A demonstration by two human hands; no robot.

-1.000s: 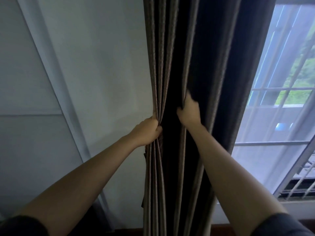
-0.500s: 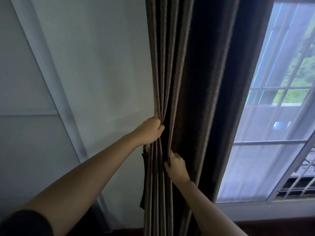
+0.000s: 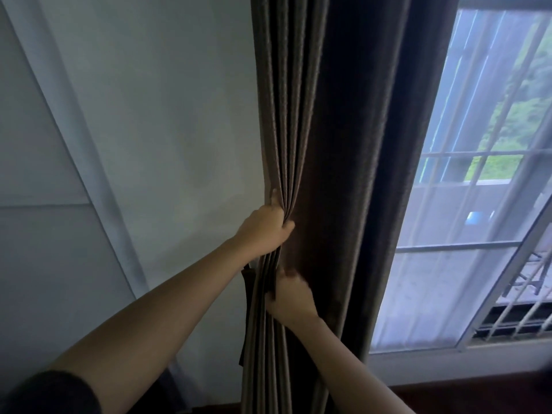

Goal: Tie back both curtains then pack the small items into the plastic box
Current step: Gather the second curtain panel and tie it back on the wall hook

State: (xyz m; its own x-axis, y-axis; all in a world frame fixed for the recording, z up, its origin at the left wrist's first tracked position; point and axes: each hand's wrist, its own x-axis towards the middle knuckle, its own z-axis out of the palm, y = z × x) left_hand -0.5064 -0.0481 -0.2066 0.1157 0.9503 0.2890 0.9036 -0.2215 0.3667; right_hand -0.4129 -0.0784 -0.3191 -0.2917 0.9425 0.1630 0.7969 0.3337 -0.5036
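A dark brown curtain hangs in folds down the middle of the view, gathered toward its left edge. My left hand grips a bunch of its left pleats at mid height. Below it, my right hand holds the folds lower down, fingers curled into the fabric. A dark tie-back strap hangs behind the curtain's left edge, partly hidden. No plastic box or small items are in view.
A white wall with a slanted moulding fills the left. To the right stands a window with a sheer white curtain and outside bars. A dark wooden floor strip shows at the bottom right.
My right hand dropped from the upper curtain folds to a spot below my left hand and shifted slightly left onto the gathered pleats. The left hand kept its grip.
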